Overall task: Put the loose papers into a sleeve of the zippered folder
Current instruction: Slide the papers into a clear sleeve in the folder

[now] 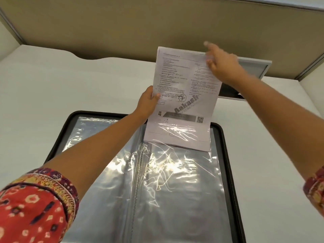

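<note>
Patterned sleeve [35, 204] nearest; beyond it the left hand [148, 102] pinches the papers [184, 95], whose lower edge, below that grip, is already inside the folder [175, 190] sleeve. Right hand [222, 65] grasps their top. Most remains outside.

White desk with an open zippered folder on it

So the desk [52, 95] is plain white, with a tan partition wall along its far edge and a curved cutout in that edge, up and left of the left hand's fingers [155, 97]. Lying flat on it is the black-rimmed zippered folder [226, 155], opened out with shiny clear sleeves facing up, sitting nearer than and below both sets of fingers. Past the right hand's fingers [210, 50], back by the partition, there's a grey flap standing open over a dark slot [229, 92] in the desk surface; can't tell what's inside.
</note>
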Demonstrator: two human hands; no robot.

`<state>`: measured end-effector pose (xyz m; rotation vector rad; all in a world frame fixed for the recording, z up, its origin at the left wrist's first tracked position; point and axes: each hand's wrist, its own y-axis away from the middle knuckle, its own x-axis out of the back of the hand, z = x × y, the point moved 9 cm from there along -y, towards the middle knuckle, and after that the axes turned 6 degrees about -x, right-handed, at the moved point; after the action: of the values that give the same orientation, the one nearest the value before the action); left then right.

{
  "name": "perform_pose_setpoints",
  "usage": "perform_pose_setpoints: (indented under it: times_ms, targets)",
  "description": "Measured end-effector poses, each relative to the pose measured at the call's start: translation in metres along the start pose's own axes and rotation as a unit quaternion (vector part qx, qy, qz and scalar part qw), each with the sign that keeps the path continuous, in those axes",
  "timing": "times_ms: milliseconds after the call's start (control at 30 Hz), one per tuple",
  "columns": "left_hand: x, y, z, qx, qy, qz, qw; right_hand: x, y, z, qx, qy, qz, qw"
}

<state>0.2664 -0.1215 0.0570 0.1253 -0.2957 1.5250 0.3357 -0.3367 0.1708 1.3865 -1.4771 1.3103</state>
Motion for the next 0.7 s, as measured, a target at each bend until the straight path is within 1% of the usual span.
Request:
perform_pose_setpoints:
  times_ms: [33, 67, 100, 167, 233, 267, 300, 367, 433, 500, 533, 600, 700]
  targets:
    - [0.000, 0.002, 0.000, -0.004, -0.003, -0.001, 1.000, -0.008, -0.004, -0.006, 0.017, 0.030, -0.055, 0.998]
    - [0.001, 0.004, 0.000, -0.004, -0.007, -0.001, 1.000, -0.012, -0.006, -0.009, 0.033, 0.058, -0.092, 0.994]
    - [0.002, 0.005, -0.003, 0.004, -0.010, -0.003, 1.000, -0.014, -0.008, -0.012, 0.043, 0.078, -0.109, 0.990]
    - [0.002, 0.009, -0.010, 0.046, -0.020, -0.018, 0.999, -0.013, -0.012, -0.016, 0.051, 0.098, -0.112, 0.987]
    - [0.002, 0.021, -0.019, 0.089, -0.066, -0.039, 0.993, -0.017, -0.014, -0.018, 0.057, 0.103, -0.116, 0.986]
    - [0.004, 0.034, -0.019, 0.088, -0.106, -0.043, 0.990, -0.019, -0.014, -0.020, 0.058, 0.102, -0.118, 0.986]
    - [0.004, 0.050, -0.017, 0.070, -0.153, -0.045, 0.985, -0.022, -0.013, -0.021, 0.060, 0.101, -0.118, 0.986]
    - [-0.003, 0.098, -0.013, 0.005, -0.267, -0.066, 0.961, -0.029, -0.008, -0.026, 0.066, 0.105, -0.122, 0.985]
    - [-0.024, 0.156, -0.014, -0.061, -0.383, -0.131, 0.912, -0.038, -0.002, -0.030, 0.070, 0.114, -0.133, 0.982]
    - [-0.046, 0.206, -0.025, -0.091, -0.447, -0.207, 0.866, -0.044, 0.003, -0.034, 0.068, 0.130, -0.145, 0.978]
    - [-0.053, 0.222, -0.032, -0.093, -0.461, -0.233, 0.852, -0.045, 0.005, -0.035, 0.064, 0.137, -0.150, 0.977]
    - [-0.059, 0.239, -0.040, -0.093, -0.479, -0.257, 0.834, -0.045, 0.010, -0.039, 0.057, 0.145, -0.160, 0.975]
    - [-0.059, 0.241, -0.040, -0.093, -0.497, -0.245, 0.827, -0.051, 0.022, -0.041, 0.040, 0.148, -0.189, 0.970]
